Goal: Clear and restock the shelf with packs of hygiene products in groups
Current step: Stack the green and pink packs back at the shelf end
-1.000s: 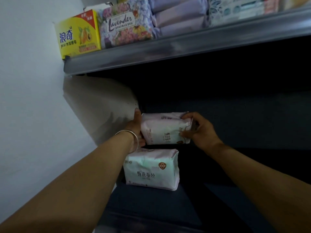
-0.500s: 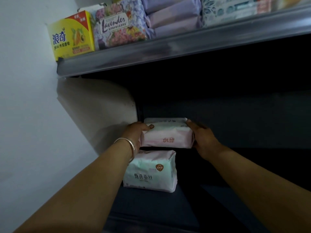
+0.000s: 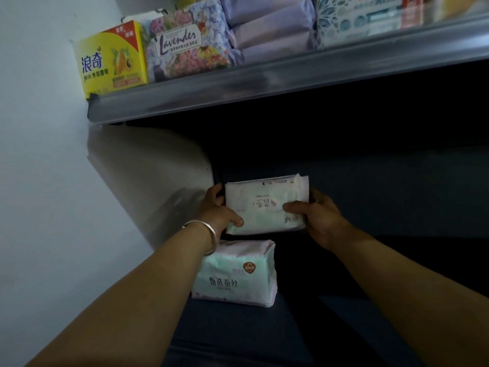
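A white and pale green pack of pads [image 3: 266, 205] is held inside the dark lower shelf [image 3: 238, 335], its print upside down. My left hand [image 3: 218, 211] grips its left end, thumb on the front. My right hand [image 3: 317, 217] grips its right end, thumb across the front. Just below and in front, a second mint-green pack [image 3: 235, 276] stands upright on the shelf floor near the left wall.
Along the upper shelf, behind its metal rail [image 3: 264, 83], sit a yellow soap box [image 3: 112, 59], a floral Lavender pack [image 3: 186, 41], purple packs [image 3: 270, 27] and a white-blue pack [image 3: 357, 17]. A white wall [image 3: 47, 181] closes the left side. The lower shelf runs dark to the right.
The held pack has been turned in my hands from showing its pink top edge to showing its front face upside down. Both thumbs now lie across the front.
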